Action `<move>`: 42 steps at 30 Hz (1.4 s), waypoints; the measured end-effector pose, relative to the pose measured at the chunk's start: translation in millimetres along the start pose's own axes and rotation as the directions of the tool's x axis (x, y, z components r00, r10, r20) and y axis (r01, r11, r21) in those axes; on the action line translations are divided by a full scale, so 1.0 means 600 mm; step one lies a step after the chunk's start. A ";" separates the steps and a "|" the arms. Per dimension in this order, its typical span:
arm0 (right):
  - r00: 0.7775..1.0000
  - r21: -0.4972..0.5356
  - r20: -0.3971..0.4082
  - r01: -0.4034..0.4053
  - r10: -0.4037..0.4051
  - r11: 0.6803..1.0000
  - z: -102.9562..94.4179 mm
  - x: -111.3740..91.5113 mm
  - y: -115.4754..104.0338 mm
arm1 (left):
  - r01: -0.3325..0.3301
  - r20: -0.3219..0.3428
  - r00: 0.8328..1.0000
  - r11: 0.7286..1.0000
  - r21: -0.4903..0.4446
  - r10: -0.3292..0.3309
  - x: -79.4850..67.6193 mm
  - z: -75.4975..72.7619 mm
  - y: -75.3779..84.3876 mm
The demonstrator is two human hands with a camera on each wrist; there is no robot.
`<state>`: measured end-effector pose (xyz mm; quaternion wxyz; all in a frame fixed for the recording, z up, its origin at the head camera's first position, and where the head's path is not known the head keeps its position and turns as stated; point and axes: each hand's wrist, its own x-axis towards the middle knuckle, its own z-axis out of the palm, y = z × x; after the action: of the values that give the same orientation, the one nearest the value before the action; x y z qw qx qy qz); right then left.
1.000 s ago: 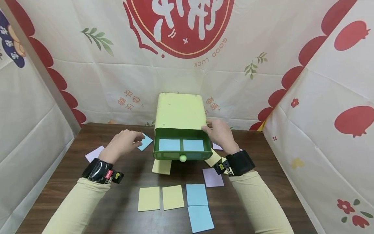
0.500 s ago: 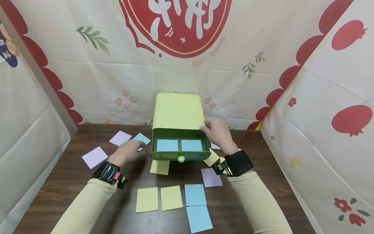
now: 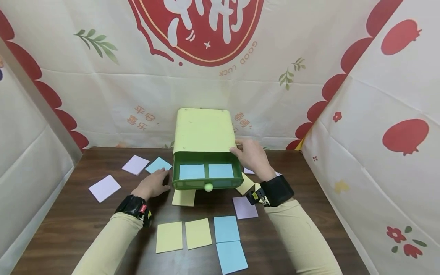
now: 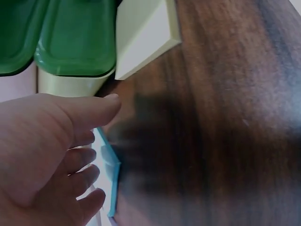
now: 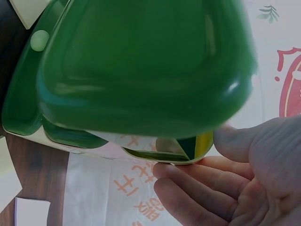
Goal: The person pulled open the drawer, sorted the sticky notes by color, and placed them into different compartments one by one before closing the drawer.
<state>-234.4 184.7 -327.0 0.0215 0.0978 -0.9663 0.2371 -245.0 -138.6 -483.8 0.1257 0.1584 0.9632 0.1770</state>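
A pale yellow drawer box (image 3: 203, 130) stands at the back of the table, with a green drawer (image 3: 177, 185) pulled out at its front. Two light blue square pads (image 3: 191, 171) lie side by side in the drawer. My right hand (image 3: 252, 156) grips the box's right edge; in the right wrist view its thumb (image 5: 233, 143) and fingers lie on either side of that edge. Left of the drawer, my left hand (image 3: 151, 186) is low over the table, holding nothing. In the left wrist view a blue pad (image 4: 110, 165) shows just past its loosely bent fingers (image 4: 82, 160).
Two lilac pads (image 3: 104, 188) lie at the left. Yellow pads (image 3: 169, 236) and blue pads (image 3: 226, 229) are laid out in front of the box. Another lilac pad (image 3: 245, 208) and partly hidden yellow pads (image 3: 245, 184) lie by the right wrist. Cloth (image 3: 148, 95) hangs behind.
My left hand has drawn back from the blue pad at the left, toward me and rightward, uncovering the pad and both lilac pads. The right hand keeps its place on the box.
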 end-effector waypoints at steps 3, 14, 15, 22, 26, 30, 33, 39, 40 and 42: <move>1.000 0.002 0.005 0.003 -0.003 1.000 0.001 0.001 -0.001 | 0.012 0.000 1.000 1.000 0.014 -0.012 -0.001 0.008 -0.003; 1.000 0.001 0.011 -0.004 0.004 1.000 0.000 0.004 0.001 | -0.039 -0.167 0.984 0.994 0.100 0.055 0.004 0.022 -0.006; 1.000 0.000 0.010 -0.003 0.003 1.000 0.000 0.004 0.001 | -0.040 -0.181 0.982 0.994 0.098 0.057 0.004 0.022 -0.006; 1.000 0.012 0.009 0.000 0.000 1.000 -0.001 0.002 0.002 | -0.037 -0.293 0.955 0.997 0.068 0.056 0.007 0.025 -0.009; 1.000 0.016 0.008 -0.002 0.002 1.000 0.000 0.002 0.001 | -0.018 -0.273 0.961 0.996 0.085 0.041 0.011 0.024 -0.012; 1.000 0.021 0.010 -0.007 0.007 1.000 0.000 0.001 0.000 | 0.017 -0.191 0.982 0.993 0.120 0.006 0.015 0.026 -0.013; 1.000 0.022 0.015 -0.004 0.004 1.000 0.000 0.000 -0.001 | 0.031 -0.165 0.986 0.989 0.142 -0.007 0.015 0.027 -0.014; 1.000 0.012 0.012 0.001 -0.001 1.000 -0.001 -0.001 -0.001 | 0.063 -0.176 0.984 0.993 0.104 -0.044 0.016 0.020 -0.014; 1.000 0.011 0.012 0.000 0.000 1.000 -0.001 -0.001 0.000 | 0.075 -0.166 0.984 0.993 0.088 -0.059 0.016 0.018 -0.013; 1.000 0.010 0.013 -0.003 0.003 1.000 -0.002 0.000 0.001 | 0.104 -0.143 0.985 0.993 0.055 -0.095 0.016 0.014 -0.011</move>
<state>-234.4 185.5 -326.3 0.0146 0.0981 -0.9654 0.2414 -253.2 -138.5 -495.8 0.0612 0.1011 0.9815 0.1510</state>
